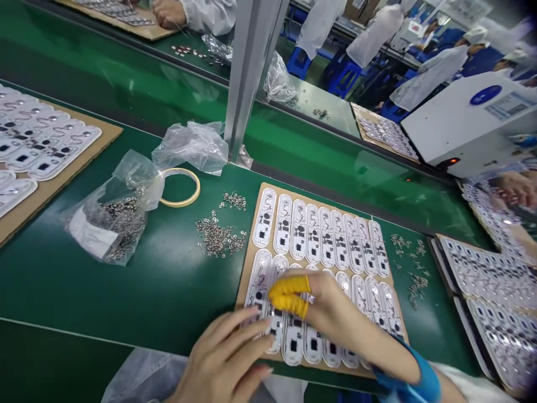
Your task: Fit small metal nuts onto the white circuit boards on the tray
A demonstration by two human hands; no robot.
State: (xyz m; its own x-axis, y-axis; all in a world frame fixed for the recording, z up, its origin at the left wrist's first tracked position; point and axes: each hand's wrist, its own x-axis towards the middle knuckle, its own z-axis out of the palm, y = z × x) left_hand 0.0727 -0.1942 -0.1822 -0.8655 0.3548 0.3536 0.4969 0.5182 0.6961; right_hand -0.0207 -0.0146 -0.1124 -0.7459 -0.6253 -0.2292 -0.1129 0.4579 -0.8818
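My right hand point(323, 296), with yellow finger cots point(289, 294) on thumb and forefinger and a blue band point(415, 372) at the wrist, reaches over the front row of long white casings point(262, 268). Its covered fingertips are pinched together above the second casing from the left; whatever lies between them is hidden. My left hand point(229, 352) is open, fingers stretched, over the lower ends of the leftmost front casings. Each casing holds small circuit parts and wires. They lie in two rows on a cardboard sheet point(247, 263).
Left of the cardboard are piles of small metal screws point(218, 235), a tape roll point(180, 187) and a clear bag of screws point(121, 224). More casings lie on cardboard at far left point(42, 134) and right point(490, 274). A metal post point(247, 78) rises behind; co-workers sit beyond.
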